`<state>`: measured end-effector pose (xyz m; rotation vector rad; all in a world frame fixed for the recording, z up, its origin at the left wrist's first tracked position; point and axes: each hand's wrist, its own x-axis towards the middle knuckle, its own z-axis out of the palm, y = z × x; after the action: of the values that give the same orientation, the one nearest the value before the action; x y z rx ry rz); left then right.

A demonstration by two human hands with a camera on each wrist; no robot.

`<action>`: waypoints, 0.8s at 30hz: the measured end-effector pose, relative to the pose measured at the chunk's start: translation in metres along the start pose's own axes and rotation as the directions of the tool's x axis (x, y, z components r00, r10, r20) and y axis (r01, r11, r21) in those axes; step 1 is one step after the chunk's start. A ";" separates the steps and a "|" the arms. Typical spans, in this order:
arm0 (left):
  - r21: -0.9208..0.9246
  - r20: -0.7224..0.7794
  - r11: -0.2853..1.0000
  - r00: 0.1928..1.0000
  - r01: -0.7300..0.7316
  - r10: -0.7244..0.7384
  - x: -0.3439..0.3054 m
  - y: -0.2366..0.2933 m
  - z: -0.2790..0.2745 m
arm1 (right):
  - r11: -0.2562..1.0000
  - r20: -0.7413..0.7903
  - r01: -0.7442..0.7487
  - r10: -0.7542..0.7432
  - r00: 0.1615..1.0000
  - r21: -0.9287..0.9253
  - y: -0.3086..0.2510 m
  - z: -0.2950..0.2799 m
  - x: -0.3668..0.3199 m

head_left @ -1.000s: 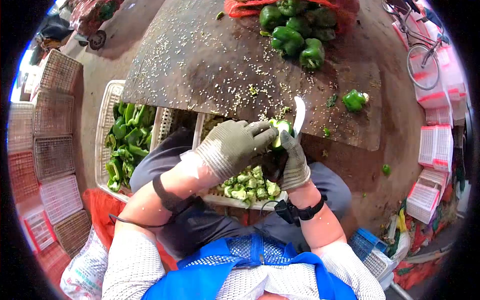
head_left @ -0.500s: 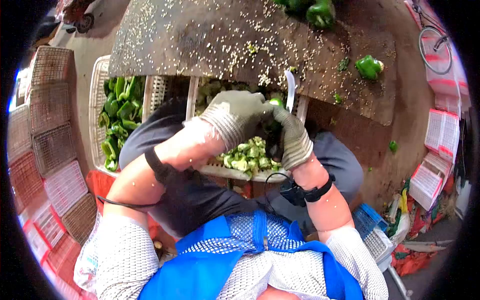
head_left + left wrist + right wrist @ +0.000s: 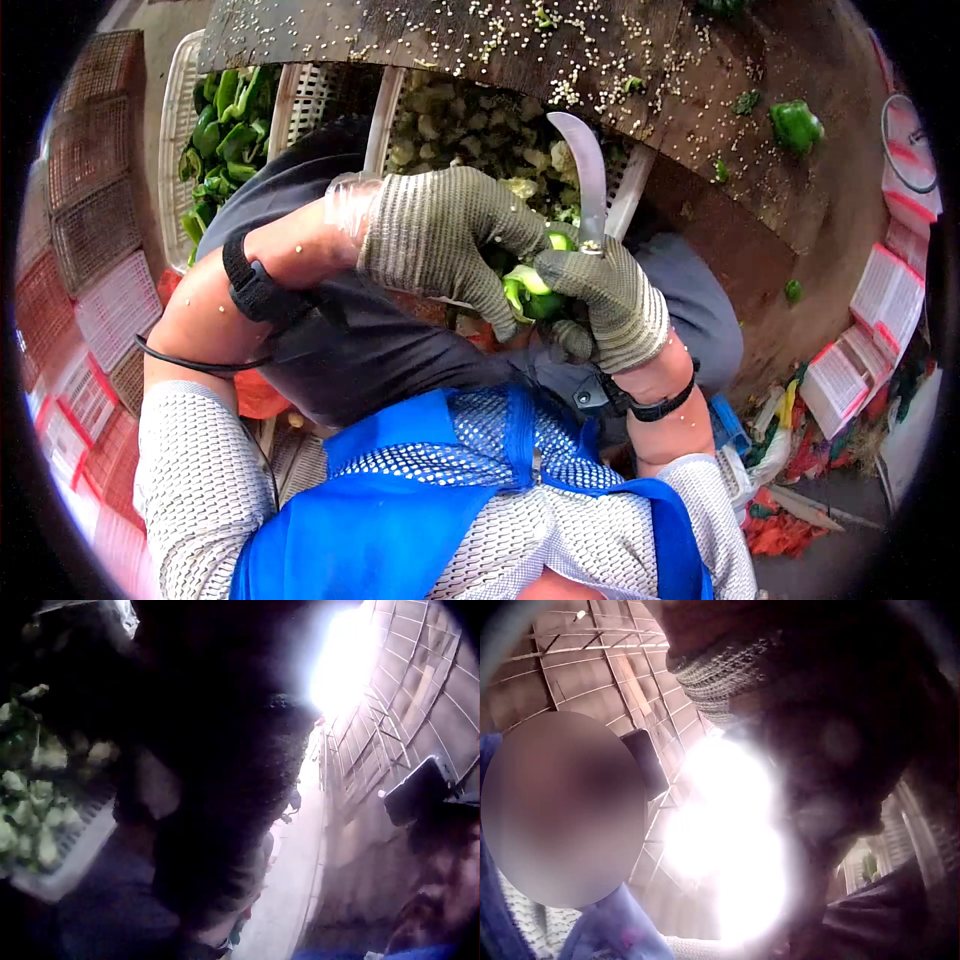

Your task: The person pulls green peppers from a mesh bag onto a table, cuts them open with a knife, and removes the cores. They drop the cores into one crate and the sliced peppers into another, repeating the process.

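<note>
One broad wooden board [image 3: 450, 35] reaches out beyond the fingers, and the person's dark trousers [image 3: 330, 370] spread beneath them. Past the left fingertips, partly under the board's edge, a pale plastic crate [image 3: 385, 125] is heaped with pale green lumps [image 3: 470, 125]; farther off, to that hand's left, a second crate [image 3: 178, 110] holds cut green peppers [image 3: 225, 140]. Both hands wear striped grey gloves and work close together. From where I stand, the left hand [image 3: 440, 240] has its fingers and thumb parted but bent toward each other, pinching the left side of an opened green pepper; how firmly, I can't tell. The right hand [image 3: 615, 300] curls round a knife [image 3: 580, 165], its curved blade rising beyond the fingers, the thumb lying against the pepper. That opened green pepper [image 3: 541, 303] sits between the two hands' fingers. Another pepper [image 3: 797, 127] rests on the board, well off to the right fingers' right. Tiny pale seeds [image 3: 570, 92] speckle the wood beyond both hands.
</note>
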<state>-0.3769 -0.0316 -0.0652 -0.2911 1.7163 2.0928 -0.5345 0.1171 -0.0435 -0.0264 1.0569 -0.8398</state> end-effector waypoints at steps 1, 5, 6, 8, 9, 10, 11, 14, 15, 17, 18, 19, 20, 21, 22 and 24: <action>-0.091 0.031 0.994 0.998 0.066 -0.063 -0.001 -0.002 0.000 | 0.999 0.023 -0.039 0.038 0.999 0.020 0.001 -0.001 0.002; 0.544 -0.105 0.785 0.904 -0.296 0.414 0.011 -0.016 -0.009 | 0.996 -0.096 0.088 -0.085 0.992 0.024 -0.007 0.002 0.012; 0.712 -0.132 0.676 0.910 -0.188 0.393 0.010 -0.008 -0.007 | 1.000 -0.089 -0.001 0.000 0.996 -0.012 -0.009 -0.007 0.014; 0.846 -0.176 0.532 0.957 0.027 0.232 0.009 0.009 0.000 | 0.996 -0.146 0.042 -0.053 0.988 -0.079 -0.002 -0.006 0.024; 0.868 -0.212 0.490 0.954 0.083 0.214 0.010 0.007 0.002 | 0.995 -0.109 0.077 -0.084 0.990 -0.060 -0.003 -0.006 0.024; 0.871 -0.224 0.485 0.943 0.079 0.248 0.011 0.006 0.002 | 0.993 -0.076 0.108 -0.110 0.991 -0.038 -0.002 -0.008 0.025; 0.871 -0.236 0.485 0.931 0.076 0.279 0.010 0.005 0.004 | 0.991 -0.045 0.132 -0.133 0.990 -0.014 -0.001 -0.010 0.026; 0.694 -0.274 0.718 0.904 -0.050 0.327 0.008 0.009 0.003 | 0.997 0.009 0.071 -0.070 0.997 -0.023 -0.006 -0.011 0.021; 0.605 -0.228 0.780 0.902 -0.163 0.366 0.008 0.000 0.000 | 0.997 0.039 0.070 -0.072 0.997 0.039 -0.009 -0.007 0.016; 0.394 -0.127 0.882 0.935 -0.258 0.330 0.004 -0.009 -0.005 | 0.991 0.090 0.052 -0.063 0.994 0.124 -0.011 0.004 0.008; 0.361 -0.113 0.893 0.937 -0.271 0.330 0.003 -0.012 -0.005 | 0.988 0.108 0.038 -0.055 0.993 0.151 -0.010 0.007 0.005; 0.325 -0.097 0.902 0.939 -0.283 0.330 0.002 -0.015 -0.003 | 0.987 0.107 0.020 -0.037 0.994 0.156 -0.007 0.008 0.004; 0.287 -0.075 0.902 0.931 -0.322 0.357 0.003 -0.017 -0.004 | 0.987 0.103 0.002 -0.019 0.995 0.162 -0.005 0.009 0.004; 0.247 -0.054 0.900 0.922 -0.360 0.383 0.003 -0.018 -0.005 | 0.986 0.088 0.009 -0.024 0.996 0.164 -0.005 0.013 0.006; 0.119 -0.039 0.956 0.961 -0.267 0.273 0.000 -0.016 -0.005 | 0.998 0.089 -0.013 0.008 0.996 0.055 -0.005 0.011 0.006; -0.130 0.046 0.990 0.997 -0.054 0.060 -0.008 -0.012 -0.007 | 0.986 0.086 -0.047 0.061 0.994 -0.157 -0.005 0.004 0.007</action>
<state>-0.3656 -0.0378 -0.0738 -0.2278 1.5816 2.2374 -0.5330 0.1080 -0.0442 -0.1651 1.0306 -0.6994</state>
